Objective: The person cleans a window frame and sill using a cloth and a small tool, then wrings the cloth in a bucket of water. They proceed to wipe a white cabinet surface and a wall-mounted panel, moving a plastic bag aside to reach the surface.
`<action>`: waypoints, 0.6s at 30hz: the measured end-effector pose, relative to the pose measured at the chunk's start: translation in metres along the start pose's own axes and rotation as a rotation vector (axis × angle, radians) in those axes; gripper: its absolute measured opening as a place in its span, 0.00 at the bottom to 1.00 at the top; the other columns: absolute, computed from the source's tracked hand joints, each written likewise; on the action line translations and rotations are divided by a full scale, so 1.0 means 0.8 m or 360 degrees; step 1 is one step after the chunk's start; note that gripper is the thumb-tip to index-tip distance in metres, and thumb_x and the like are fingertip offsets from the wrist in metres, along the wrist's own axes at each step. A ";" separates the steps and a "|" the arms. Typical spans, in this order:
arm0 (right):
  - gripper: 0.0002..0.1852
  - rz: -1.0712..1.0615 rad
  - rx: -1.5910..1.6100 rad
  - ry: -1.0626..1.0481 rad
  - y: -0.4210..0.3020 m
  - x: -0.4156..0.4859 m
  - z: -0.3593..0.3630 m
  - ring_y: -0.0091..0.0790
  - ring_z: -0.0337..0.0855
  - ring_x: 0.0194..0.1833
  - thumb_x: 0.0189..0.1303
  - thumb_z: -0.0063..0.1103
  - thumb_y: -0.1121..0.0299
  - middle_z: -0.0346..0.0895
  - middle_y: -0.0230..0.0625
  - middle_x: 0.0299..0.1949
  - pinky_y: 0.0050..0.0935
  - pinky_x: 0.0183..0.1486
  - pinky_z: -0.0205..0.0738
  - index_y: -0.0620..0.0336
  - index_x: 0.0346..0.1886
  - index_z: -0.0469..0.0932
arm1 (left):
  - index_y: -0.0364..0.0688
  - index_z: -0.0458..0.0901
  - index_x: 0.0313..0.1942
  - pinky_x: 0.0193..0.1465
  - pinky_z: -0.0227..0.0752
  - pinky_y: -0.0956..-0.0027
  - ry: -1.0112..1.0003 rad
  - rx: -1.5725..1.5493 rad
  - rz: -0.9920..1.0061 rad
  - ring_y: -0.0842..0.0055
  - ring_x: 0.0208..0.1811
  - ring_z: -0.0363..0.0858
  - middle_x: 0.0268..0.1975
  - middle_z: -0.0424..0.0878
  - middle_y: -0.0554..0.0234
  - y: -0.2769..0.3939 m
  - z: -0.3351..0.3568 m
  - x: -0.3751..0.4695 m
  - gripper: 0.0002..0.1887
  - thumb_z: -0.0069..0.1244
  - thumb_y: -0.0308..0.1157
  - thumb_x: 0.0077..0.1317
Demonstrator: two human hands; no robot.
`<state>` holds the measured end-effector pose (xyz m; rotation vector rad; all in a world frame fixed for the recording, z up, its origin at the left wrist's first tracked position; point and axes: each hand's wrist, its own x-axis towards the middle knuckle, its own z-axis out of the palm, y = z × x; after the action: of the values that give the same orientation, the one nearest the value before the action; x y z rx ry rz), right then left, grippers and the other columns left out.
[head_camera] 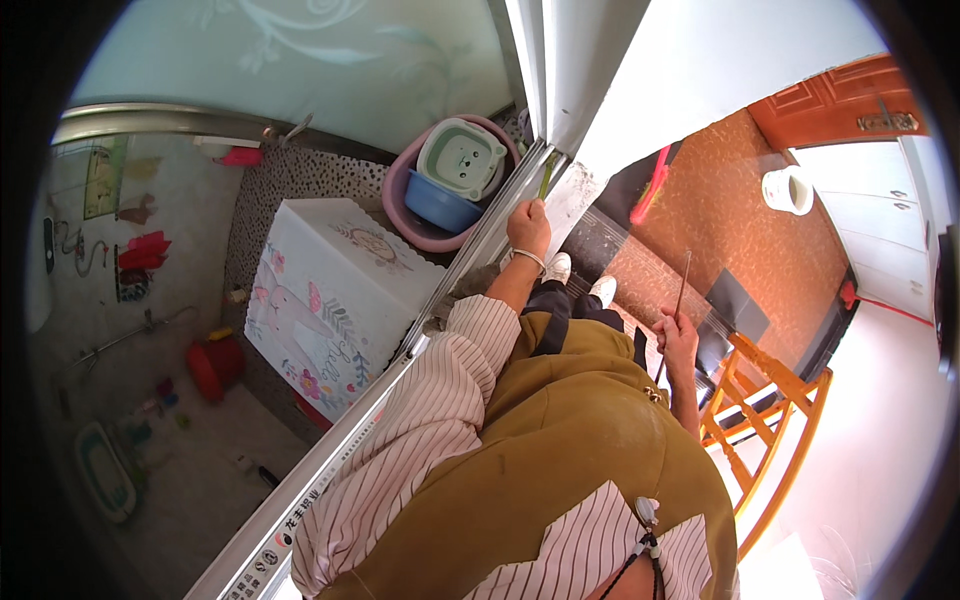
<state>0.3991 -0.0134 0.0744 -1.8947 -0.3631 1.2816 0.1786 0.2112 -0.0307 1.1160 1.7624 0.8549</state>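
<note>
My left hand [529, 227], with a bracelet at the wrist, is closed on the lower end of a green strip-like tool [548, 177], whose upper part lies against the metal window track [480, 240]. What kind of tool it is cannot be told. Over on the right, my right hand [677, 337] grips a thin dark rod [683, 289] that points up and away from me; its tip is clear of the frame and wall. A pale, dusty sill [574, 196] lies just right of the green tool.
Beyond the track are nested plastic basins [397, 191] and a box-shaped thing under a printed cover [315, 285]. An orange wooden chair [806, 435] stands close by my right arm. A white bucket [787, 190] and a red-handled thing [652, 187] are farther off.
</note>
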 end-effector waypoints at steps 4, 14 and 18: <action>0.13 0.0006 -0.0017 -0.0021 0.007 -0.001 -0.001 0.14 0.64 0.20 0.67 0.46 0.71 0.74 0.29 0.27 0.16 0.22 0.59 0.65 0.51 0.73 | 0.36 0.83 0.38 0.38 0.71 0.58 -0.0048 -0.0029 0.0149 0.52 0.34 0.80 0.30 0.82 0.44 0.001 -0.006 -0.004 0.15 0.46 0.38 0.65; 0.13 -0.0007 -0.0122 -0.0051 0.008 -0.010 0.000 0.15 0.65 0.20 0.66 0.47 0.71 0.75 0.30 0.27 0.17 0.22 0.61 0.66 0.50 0.74 | 0.36 0.82 0.42 0.37 0.72 0.61 -0.0068 -0.0063 0.0352 0.55 0.33 0.81 0.31 0.82 0.47 -0.014 -0.014 -0.007 0.16 0.46 0.40 0.68; 0.13 -0.0054 -0.0150 -0.0059 0.003 -0.012 0.008 0.15 0.65 0.20 0.66 0.47 0.72 0.76 0.30 0.26 0.17 0.22 0.61 0.67 0.50 0.74 | 0.32 0.81 0.45 0.28 0.66 0.73 -0.0143 -0.0302 0.0292 0.82 0.23 0.70 0.21 0.73 0.69 -0.023 -0.027 0.003 0.15 0.48 0.36 0.68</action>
<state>0.3889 -0.0177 0.0779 -1.9369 -0.4800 1.2986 0.1524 0.2041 -0.0391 1.1822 1.4883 1.0429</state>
